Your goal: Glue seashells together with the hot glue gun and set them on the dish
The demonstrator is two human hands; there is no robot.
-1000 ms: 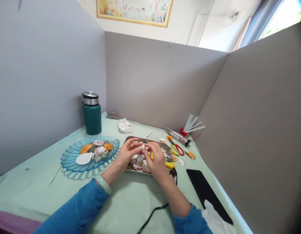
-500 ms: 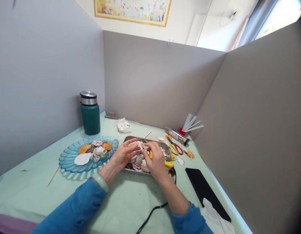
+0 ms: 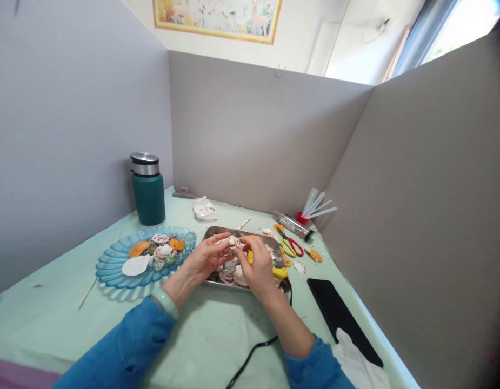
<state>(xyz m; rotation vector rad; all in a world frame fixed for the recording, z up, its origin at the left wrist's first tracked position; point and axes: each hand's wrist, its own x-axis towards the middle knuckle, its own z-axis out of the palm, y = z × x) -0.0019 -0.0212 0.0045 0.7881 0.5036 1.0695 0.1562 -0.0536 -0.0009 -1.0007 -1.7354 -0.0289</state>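
Both of my hands hover over a metal tray [image 3: 211, 233] holding several seashells. My left hand [image 3: 207, 256] pinches a small pale shell [image 3: 232, 241] at its fingertips. My right hand [image 3: 258, 265] is closed round a yellow glue gun [image 3: 280, 273], its tip close to that shell. The gun's black cord [image 3: 253, 351] trails toward me across the mint-green table. A green bangle sits on my left wrist.
A blue glass plate [image 3: 112, 265] with shells lies left of the tray, a green flask [image 3: 147, 189] behind it. Scissors [image 3: 292, 246], a red cup of white sticks [image 3: 314, 208], a black phone [image 3: 339, 319] and a white cloth [image 3: 355, 362] sit right. Grey partitions enclose the table.
My hands dipped a little toward the tray half a second ago and have come back up with the shell. The camera has shifted slightly right.
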